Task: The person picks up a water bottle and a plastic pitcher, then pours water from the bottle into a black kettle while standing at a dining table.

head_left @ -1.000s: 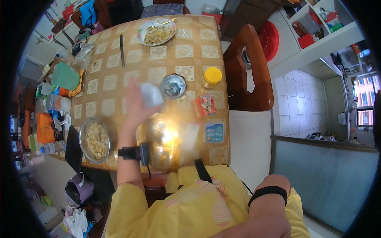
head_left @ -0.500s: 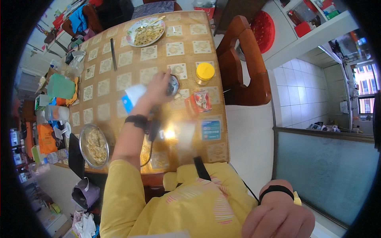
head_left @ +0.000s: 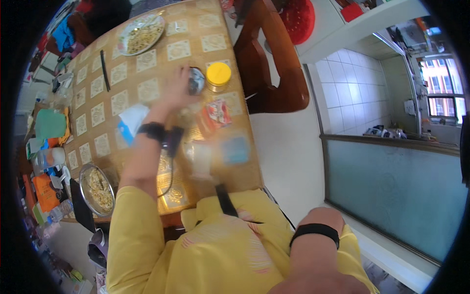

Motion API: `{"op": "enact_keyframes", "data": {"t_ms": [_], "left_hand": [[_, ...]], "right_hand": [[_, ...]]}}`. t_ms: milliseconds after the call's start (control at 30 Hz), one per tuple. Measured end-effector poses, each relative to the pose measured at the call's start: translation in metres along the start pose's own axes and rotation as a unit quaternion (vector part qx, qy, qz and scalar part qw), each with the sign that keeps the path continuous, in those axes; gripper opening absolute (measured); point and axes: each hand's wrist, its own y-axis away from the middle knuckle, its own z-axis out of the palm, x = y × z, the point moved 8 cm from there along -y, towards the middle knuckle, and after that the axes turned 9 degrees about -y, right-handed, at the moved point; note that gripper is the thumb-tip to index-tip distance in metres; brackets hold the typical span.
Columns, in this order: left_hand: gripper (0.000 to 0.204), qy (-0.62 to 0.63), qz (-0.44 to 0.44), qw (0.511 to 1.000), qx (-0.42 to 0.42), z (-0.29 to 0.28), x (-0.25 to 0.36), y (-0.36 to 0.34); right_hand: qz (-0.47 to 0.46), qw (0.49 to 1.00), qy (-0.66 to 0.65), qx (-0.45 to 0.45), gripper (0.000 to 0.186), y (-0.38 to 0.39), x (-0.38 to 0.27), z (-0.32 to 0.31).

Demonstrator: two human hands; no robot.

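Note:
My left hand (head_left: 178,88), blurred, grips the small patterned bowl (head_left: 196,81) beside a yellow-lidded jar (head_left: 218,76) on the patterned table (head_left: 120,98). A white-and-blue sheet or packet (head_left: 132,120) lies left of my left wrist, which wears a black band and a device with a cable. A red packet (head_left: 215,115) lies below the jar, with blurred white and blue items nearer me. My right hand (head_left: 316,286) is low at the bottom edge, its fingers out of sight.
A plate of food (head_left: 139,36) is at the far end, chopsticks (head_left: 105,71) left of it. A steel bowl of food (head_left: 98,188) is near left, among bottles and bags (head_left: 46,193). A wooden chair (head_left: 293,93) stands right of the table, before a frosted partition (head_left: 387,191).
My left hand released the white-and-blue item onto the table, reached forward, and shifted the small bowl toward the jar. My right hand dropped toward the bottom edge. The view turned.

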Motion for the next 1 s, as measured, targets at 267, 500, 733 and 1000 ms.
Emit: {"op": "enact_keyframes", "data": {"t_ms": [267,500,733,1000], "left_hand": [[0.086,-0.040,-0.020,0.984,0.172,-0.069,-0.044,0.106],[0.096,0.325,-0.271,0.892,0.161,-0.020,-0.102,0.215],[0.102,0.189,-0.326,0.894,0.241,-0.023,-0.078,0.205],[0.096,0.203,-0.292,0.911,0.210,-0.005,-0.103,0.209]], "right_hand": [[-0.068,0.997,0.030,-0.019,0.015,-0.017,-0.018,0.004],[0.066,0.992,0.001,-0.107,0.020,0.008,-0.001,0.002],[0.171,0.974,-0.073,-0.129,0.031,0.043,0.054,-0.004],[0.249,0.961,-0.084,-0.083,0.044,0.018,0.054,0.023]]}}
